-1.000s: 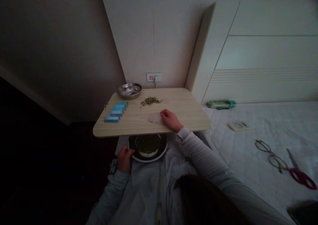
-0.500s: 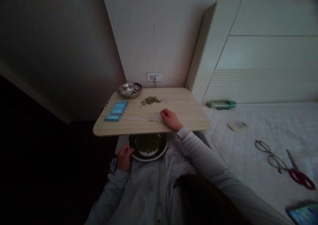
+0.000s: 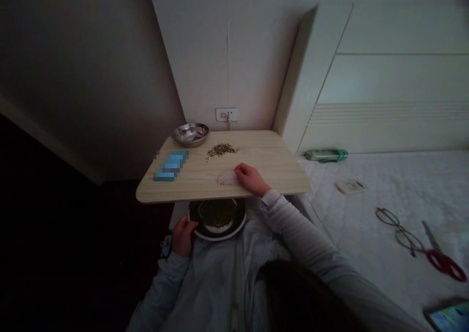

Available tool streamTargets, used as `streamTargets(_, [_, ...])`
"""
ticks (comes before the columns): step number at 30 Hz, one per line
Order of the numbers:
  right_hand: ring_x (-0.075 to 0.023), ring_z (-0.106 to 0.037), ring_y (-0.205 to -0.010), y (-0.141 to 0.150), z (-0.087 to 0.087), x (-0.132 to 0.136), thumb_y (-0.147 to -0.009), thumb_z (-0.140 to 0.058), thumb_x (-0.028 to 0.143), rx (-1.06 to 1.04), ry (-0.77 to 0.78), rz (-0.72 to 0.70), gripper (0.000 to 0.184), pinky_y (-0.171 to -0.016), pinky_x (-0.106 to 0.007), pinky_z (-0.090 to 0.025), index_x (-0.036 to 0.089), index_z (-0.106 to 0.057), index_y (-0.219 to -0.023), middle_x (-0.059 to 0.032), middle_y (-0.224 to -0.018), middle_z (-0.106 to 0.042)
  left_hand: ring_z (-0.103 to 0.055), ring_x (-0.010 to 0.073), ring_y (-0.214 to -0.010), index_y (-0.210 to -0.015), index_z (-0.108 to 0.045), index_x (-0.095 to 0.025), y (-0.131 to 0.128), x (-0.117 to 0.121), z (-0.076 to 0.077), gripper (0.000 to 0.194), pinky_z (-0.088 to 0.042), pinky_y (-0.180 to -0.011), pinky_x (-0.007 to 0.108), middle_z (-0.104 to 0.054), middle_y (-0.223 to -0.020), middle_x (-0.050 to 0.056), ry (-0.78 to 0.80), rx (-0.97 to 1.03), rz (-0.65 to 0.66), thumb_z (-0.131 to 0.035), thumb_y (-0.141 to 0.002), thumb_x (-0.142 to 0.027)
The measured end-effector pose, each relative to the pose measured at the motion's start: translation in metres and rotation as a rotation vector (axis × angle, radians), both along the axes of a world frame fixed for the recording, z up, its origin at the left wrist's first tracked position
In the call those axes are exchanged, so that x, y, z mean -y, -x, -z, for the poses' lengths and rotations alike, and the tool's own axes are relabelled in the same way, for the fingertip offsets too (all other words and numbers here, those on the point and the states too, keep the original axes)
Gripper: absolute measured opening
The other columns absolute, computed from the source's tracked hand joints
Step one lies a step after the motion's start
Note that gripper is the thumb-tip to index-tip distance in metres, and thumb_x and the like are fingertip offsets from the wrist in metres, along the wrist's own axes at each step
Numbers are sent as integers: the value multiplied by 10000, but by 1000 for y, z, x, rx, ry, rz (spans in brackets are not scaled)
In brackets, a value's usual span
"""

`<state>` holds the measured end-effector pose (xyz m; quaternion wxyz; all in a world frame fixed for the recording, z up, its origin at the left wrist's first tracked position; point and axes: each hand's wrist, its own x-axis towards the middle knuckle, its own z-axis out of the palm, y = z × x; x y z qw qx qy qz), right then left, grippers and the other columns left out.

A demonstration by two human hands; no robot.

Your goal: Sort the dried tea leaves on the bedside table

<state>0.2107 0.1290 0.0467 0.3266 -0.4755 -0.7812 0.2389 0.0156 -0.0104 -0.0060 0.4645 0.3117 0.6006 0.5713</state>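
Observation:
My left hand [image 3: 183, 236] is closed on the left rim of a round metal bowl [image 3: 221, 237], its thumb over the edge. Inside lie many small green beans [image 3: 218, 213]; the bowl sits at my lap, just under the table's near edge. My right hand [image 3: 252, 179] rests on the wooden table [image 3: 273, 151], fingers pinched on a thin, see-through, rounded sheet [image 3: 226, 176]. A few dark bits lie at the sheet's near edge. Beyond it, a loose pile of green beans [image 3: 222, 149] is spread on the tabletop.
A second metal bowl [image 3: 179, 139] stands at the table's back left, with a blurred blue item [image 3: 171, 166] before it. On the bed [image 3: 330, 214] to the right lie a green bottle [image 3: 326, 155], a small pale box [image 3: 351, 187], glasses [image 3: 408, 239], red-handled scissors [image 3: 445, 263] and a phone [image 3: 449, 316].
My right hand and the see-through sheet have shifted very slightly left and nearer me. The left hand still grips the bowl, and the view has tilted a touch.

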Motion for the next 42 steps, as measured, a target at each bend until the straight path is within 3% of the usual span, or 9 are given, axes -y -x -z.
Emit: streamTargets(42, [-68,-433,-570,5,0,15,-691,-359,291,-2,45,-109,202,-535,-180,-303,162,-498,-761,9,-629,-518,-459,96,-520,-644,-508,-157,-1,1,0,117,-343,-511,208,-529,-525,-51,0,47,5,-504,-530,-180])
